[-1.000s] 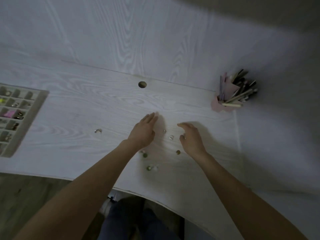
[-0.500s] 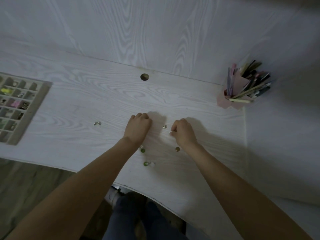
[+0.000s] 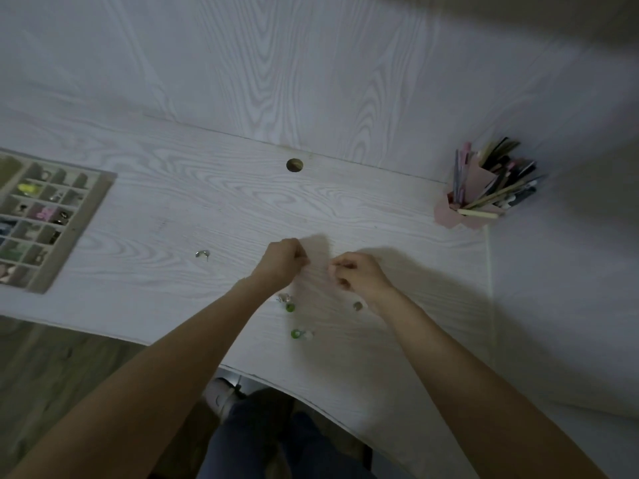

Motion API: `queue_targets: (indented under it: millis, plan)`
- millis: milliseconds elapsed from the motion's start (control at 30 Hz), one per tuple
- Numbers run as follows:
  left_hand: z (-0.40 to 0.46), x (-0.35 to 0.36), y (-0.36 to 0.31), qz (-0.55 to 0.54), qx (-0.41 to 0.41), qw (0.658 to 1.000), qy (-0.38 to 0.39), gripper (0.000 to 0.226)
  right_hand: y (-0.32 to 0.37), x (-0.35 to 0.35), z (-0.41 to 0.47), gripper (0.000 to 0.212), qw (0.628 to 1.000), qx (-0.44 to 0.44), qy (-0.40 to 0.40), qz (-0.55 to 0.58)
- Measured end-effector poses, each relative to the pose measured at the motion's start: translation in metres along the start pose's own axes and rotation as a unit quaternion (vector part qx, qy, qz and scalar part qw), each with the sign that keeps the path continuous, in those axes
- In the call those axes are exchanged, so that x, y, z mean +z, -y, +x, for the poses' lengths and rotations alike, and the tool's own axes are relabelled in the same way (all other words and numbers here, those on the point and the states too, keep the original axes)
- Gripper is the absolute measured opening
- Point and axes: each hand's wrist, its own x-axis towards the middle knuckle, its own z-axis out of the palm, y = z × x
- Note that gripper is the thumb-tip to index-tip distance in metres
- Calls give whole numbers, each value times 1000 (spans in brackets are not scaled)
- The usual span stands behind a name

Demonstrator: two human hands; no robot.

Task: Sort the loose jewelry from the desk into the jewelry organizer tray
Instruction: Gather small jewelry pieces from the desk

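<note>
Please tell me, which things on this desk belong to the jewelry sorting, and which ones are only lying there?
Part of the job:
- organizer tray
- silver piece
- green bead
- green and white piece
- round brownish piece
- left hand, curled shut
- right hand, curled shut

Just lying about:
- pink pen holder
- cable hole

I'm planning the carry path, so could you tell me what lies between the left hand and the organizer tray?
In the head view, one small silver piece lies between left hand and tray; otherwise bare desk.
</note>
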Motion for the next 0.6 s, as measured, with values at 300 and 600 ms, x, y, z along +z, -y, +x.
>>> queue_targets:
  millis: [300, 600]
  plan:
    - [-56, -88, 54, -312, 19, 946, -85, 11, 100, 75, -12, 15, 980, -20, 157, 123]
    - [-97, -196, 167, -345, -32, 931, -117, 19, 176, 218, 0, 10, 966, -127, 222, -44]
